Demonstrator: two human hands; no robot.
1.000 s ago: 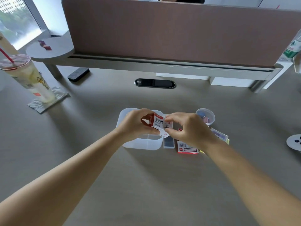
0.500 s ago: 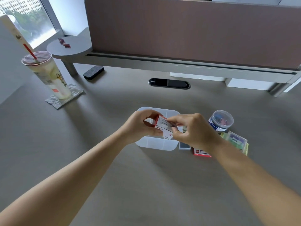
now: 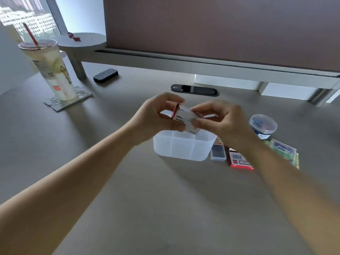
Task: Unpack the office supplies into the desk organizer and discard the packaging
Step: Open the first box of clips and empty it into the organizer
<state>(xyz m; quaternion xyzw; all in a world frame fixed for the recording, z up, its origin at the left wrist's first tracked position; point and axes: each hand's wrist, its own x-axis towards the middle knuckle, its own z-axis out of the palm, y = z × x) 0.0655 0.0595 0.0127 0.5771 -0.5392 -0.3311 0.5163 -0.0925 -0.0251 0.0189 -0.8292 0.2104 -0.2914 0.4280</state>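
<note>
Two bare hands up over the tabletop [image 3: 147, 190], both holding one small red and white box [image 3: 184, 117]. Left hand [image 3: 156, 118] on the box's left end, fingers curled round it, thumb under and fingertips on top by an open red flap. Right hand [image 3: 220, 120] on the right end, fingers pinching that end tight. Box held in the air just above the far edge of the clear desk organizer [image 3: 184, 148], not touching it (a see-through tub with thin walls splitting it into parts). Just right of the organizer, a small clear case [image 3: 218, 152] lying flat. Next to that, a red pack with a barcode [image 3: 239, 160], partly hidden by the right arm. Further right, a green packet [image 3: 284, 151] with the word "stick" on it, and behind it a round clear tub [image 3: 263, 126] with coloured bits inside. Far left, a tall drink cup [image 3: 53, 70] with a red straw, standing on a crinkly napkin [image 3: 70, 100]. Near it, a dark block [image 3: 105, 75] lying flat on the tabletop.
</note>
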